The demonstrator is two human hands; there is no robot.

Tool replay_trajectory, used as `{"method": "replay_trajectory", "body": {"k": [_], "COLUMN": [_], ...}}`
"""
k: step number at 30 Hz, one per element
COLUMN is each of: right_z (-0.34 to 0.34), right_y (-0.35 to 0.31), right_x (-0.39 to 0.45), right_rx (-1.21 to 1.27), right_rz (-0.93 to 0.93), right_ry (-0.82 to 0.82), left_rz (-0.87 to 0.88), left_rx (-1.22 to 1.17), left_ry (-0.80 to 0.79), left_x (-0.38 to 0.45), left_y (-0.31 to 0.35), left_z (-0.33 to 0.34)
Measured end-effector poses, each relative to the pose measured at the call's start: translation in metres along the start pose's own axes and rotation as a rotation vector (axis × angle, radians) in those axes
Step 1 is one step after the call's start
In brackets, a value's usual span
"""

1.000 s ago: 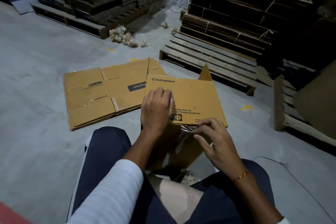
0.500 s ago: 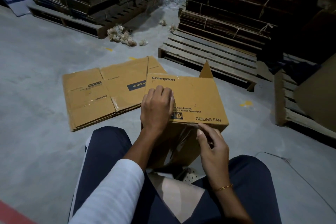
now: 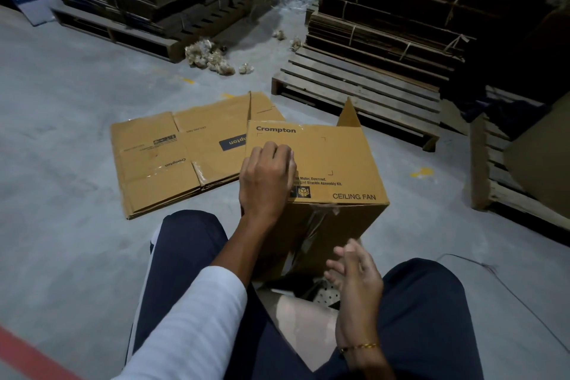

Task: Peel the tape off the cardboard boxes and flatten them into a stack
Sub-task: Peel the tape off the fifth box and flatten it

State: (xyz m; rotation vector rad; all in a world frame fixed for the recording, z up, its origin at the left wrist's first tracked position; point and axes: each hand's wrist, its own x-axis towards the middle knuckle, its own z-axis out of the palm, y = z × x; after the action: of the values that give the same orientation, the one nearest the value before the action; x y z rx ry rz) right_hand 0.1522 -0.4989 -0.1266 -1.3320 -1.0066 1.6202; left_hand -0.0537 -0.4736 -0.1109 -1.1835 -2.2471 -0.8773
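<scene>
The left hand (image 3: 267, 177) lay on the top panel of the upright cardboard box (image 3: 327, 170), knuckles up and fingers curled onto the board. I judged this to be a bracing hold: it kept the box steady between the knees while the tape was worked. Nothing was visibly pinched in it.

The right hand (image 3: 354, 271) hovered at the lower near edge of the box, over the gap between the thighs, blurred, with its fingers loosely spread. I could not tell whether a thin strip of tape was caught between the fingertips; none was plainly visible. I read the hand as free of the box face and not touching it.

The clear tape (image 3: 314, 222) ran down the near side of the box from the top edge, wrinkled and partly lifted. The box was not yet flattened: one far flap (image 3: 349, 114) stood up behind the top panel.

The flattened box stack (image 3: 172, 163) lay on the concrete floor (image 3: 77, 133) just beyond the left knee, its near right corner tucked behind the upright box. I took that placement as deliberate, since it put the pile within easy reach for the next flattened box.

Crumpled tape wads (image 3: 212, 57) sat further off, beside the wooden pallet (image 3: 364, 92), well apart from the work.
</scene>
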Motion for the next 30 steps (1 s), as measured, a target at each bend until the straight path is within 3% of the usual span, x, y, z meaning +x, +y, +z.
{"method": "replay_trajectory", "body": {"k": [6,11,16,19,25,30], "right_z": [0.018,0.047,0.046,0.031,-0.003,-0.012], "right_y": [-0.013,-0.032,-0.026,-0.016,-0.028,-0.031], "right_x": [0.002,0.012,0.019,0.026,0.064,0.075], "right_rx": [-0.001,0.162,0.11,-0.153,-0.849,-0.883], "right_rz": [0.098,0.163,0.121,-0.087,-0.781,-0.828], "right_ry": [-0.184,-0.169,-0.171,-0.179,-0.259,-0.352], "left_rz": [0.016,-0.005,0.005,0.003,0.021,0.023], "left_rx": [-0.006,-0.001,0.004,-0.004,-0.024,-0.01], "left_ry": [-0.003,-0.004,-0.001,-0.004,-0.004,-0.001], "left_x": [-0.003,-0.004,-0.003,0.0,0.001,0.002], "left_y": [0.003,0.001,0.002,0.002,0.004,0.005], "left_z": [0.0,-0.001,-0.001,-0.001,0.001,0.002]}}
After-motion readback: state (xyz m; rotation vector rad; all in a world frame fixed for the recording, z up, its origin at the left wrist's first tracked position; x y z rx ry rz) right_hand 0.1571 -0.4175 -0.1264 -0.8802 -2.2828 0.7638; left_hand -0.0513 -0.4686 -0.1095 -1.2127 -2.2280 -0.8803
